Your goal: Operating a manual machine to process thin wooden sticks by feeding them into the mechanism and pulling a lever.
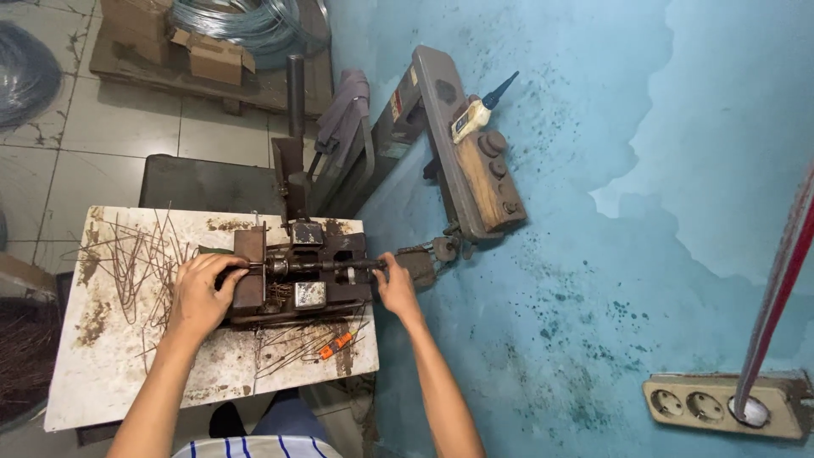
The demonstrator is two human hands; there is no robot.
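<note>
A rusty metal bending jig (pixel 298 273) with steel blocks and a horizontal shaft sits on a stained white table (pixel 102 373). My left hand (pixel 202 293) rests on the jig's left end, fingers curled over the shaft end and a thin wire there. My right hand (pixel 395 284) grips the right end of the shaft next to a linkage (pixel 437 252) that leads to a brown lever arm (pixel 462 144). Several bent rusty wires (pixel 136 263) lie on the table left of my left hand.
An orange-handled tool (pixel 336 345) lies among loose wires at the table's front. A blue stained wall (pixel 636 254) is on the right, with a power strip (pixel 721 409) and red cable. Wire coils (pixel 242 21) and cardboard boxes sit on a pallet behind.
</note>
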